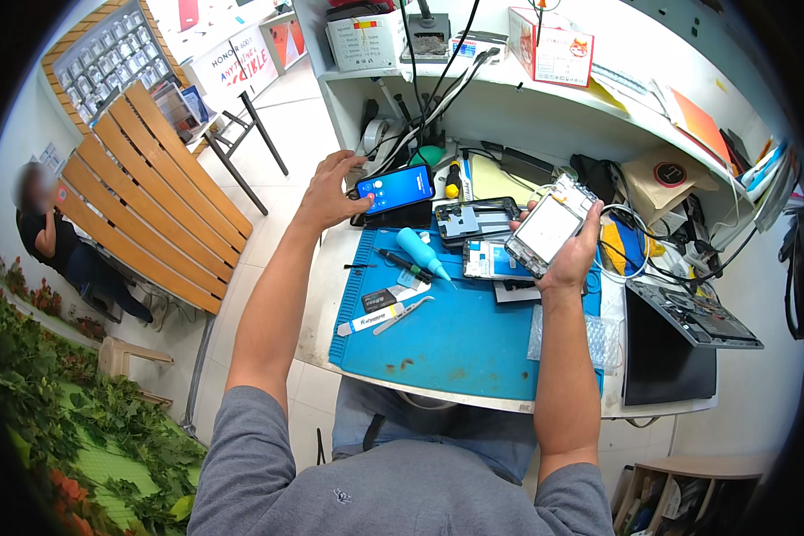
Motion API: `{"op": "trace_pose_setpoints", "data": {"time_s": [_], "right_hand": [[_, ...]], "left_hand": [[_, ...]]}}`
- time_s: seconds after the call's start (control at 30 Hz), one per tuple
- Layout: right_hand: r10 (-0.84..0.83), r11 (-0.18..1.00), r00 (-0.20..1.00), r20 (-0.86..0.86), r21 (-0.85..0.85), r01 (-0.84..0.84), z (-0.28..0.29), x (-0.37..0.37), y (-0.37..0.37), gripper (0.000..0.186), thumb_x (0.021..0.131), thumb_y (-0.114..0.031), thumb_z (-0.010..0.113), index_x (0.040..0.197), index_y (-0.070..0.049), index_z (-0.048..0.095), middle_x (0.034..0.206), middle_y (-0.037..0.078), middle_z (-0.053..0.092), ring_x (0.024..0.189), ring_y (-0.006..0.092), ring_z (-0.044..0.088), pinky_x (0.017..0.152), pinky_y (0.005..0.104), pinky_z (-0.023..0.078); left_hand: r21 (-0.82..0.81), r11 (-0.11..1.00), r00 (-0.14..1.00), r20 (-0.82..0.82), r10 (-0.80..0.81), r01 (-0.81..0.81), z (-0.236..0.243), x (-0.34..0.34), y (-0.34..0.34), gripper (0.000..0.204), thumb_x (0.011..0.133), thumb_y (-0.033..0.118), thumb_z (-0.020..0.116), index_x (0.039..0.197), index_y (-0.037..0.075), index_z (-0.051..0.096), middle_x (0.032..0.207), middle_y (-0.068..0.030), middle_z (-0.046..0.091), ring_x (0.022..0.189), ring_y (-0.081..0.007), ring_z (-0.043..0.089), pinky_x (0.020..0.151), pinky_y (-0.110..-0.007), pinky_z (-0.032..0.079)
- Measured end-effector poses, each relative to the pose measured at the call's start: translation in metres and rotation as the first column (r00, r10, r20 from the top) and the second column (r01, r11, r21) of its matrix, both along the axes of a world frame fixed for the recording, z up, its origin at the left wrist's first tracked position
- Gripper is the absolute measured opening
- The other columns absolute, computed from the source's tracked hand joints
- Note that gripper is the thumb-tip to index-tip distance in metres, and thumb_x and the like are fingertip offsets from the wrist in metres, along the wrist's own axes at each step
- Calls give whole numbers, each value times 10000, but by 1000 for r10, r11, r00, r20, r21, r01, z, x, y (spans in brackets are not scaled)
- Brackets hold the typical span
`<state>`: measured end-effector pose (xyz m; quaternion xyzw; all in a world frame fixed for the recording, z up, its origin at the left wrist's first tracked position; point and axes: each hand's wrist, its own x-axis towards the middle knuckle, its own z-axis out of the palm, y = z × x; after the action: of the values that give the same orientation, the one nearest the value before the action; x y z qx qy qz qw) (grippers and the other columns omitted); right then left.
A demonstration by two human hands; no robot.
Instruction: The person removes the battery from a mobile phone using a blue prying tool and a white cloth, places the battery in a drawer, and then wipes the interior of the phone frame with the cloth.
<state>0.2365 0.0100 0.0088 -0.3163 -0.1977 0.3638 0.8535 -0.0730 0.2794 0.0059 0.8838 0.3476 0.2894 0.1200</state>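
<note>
Left hand (330,195), fingers apart, thumbs a lit phone (404,188); right hand (570,259) clamps its fingers on an opened device (545,234), apparently angled for viewing.

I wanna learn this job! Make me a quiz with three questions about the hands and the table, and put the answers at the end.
1. Which hand holds the opened device?
2. True or false: the tweezers lie on the mat.
3. Which of these is nearest the left hand?
A) the tweezers
B) the lit phone
C) the bottle

Key:
1. The right hand.
2. True.
3. B.
</note>
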Motion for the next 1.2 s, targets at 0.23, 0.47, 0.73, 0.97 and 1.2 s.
{"op": "trace_pose_setpoints", "data": {"time_s": [0.23,0.47,0.73,0.97,1.2], "right_hand": [[30,999,1000,-9,21,-29,0,-2,1,736,1145,-696,324,1340,-32,576,1028,201,731,871,318,764,788,513,691],[22,1000,1000,10,0,-22,-1,-4,0,747,1143,-701,320,1341,-28,574,1032,208,742,879,319,773,784,513,692],[25,1000,1000,12,-1,-25,0,-3,0,751,1141,-706,321,1350,-28,569,1032,208,741,883,321,773,791,515,690],[36,999,999,-10,12,-36,1,-3,-1,760,1139,-712,321,1347,-27,575,1030,205,732,882,320,766,786,519,689],[3,1000,999,32,-12,-3,0,-2,0,757,1136,-715,332,1342,-31,583,1034,205,741,880,316,775,787,513,692]], "left_hand": [[-27,1000,1000,3,9,-9,0,-2,-1,829,709,337,919,1482,174,666,1621,-160,530,1535,-385,476,1270,-504,432],[-6,1000,1000,-15,1,-1,4,1,-1,868,698,341,916,1504,160,651,1622,-164,531,1533,-391,478,1276,-507,426],[5,1000,999,28,-19,19,-5,1,3,964,709,324,919,1591,160,566,1642,-172,520,1543,-394,473,1294,-493,410],[15,1000,1000,28,15,-15,-8,-3,6,963,717,355,890,1605,193,554,1658,-144,517,1551,-389,460,1269,-498,436],[-22,1000,1000,14,19,-19,-11,-3,7,998,712,369,898,1623,194,532,1672,-166,491,1561,-395,450,1281,-501,423]]}}
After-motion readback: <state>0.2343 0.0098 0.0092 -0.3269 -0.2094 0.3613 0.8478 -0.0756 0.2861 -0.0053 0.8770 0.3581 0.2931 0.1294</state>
